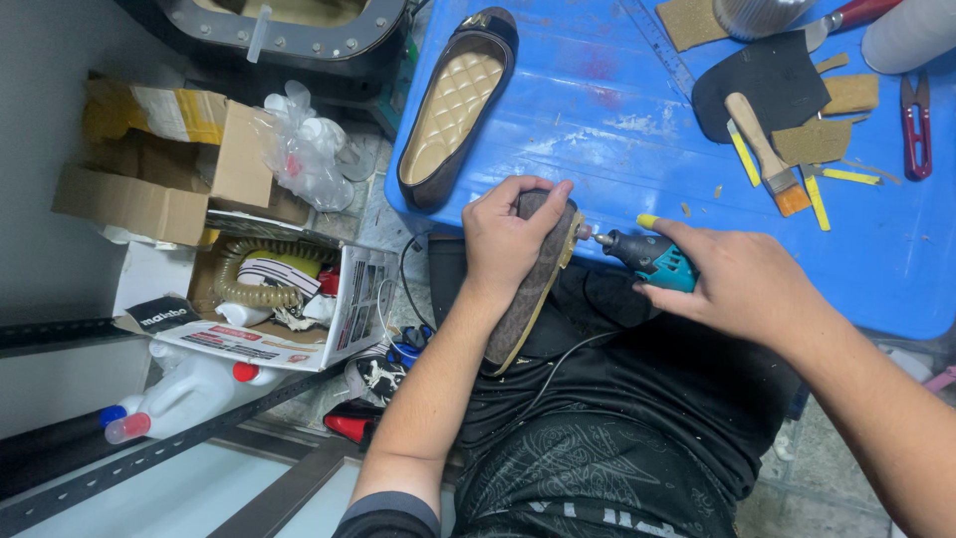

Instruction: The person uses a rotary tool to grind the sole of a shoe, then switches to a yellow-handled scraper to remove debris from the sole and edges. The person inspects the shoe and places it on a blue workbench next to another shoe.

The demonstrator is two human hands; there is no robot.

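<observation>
On lap: left hand [508, 234] fingers grasp shoe [533, 284] | right hand [742, 284] fingers grasp rotary tool [647, 259] | cardboard box [344, 309]: hose [254, 284]

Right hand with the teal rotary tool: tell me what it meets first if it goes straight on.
The right hand points its rotary tool leftward; first comes the shoe edge held by the left hand, seemingly already touching.
</observation>
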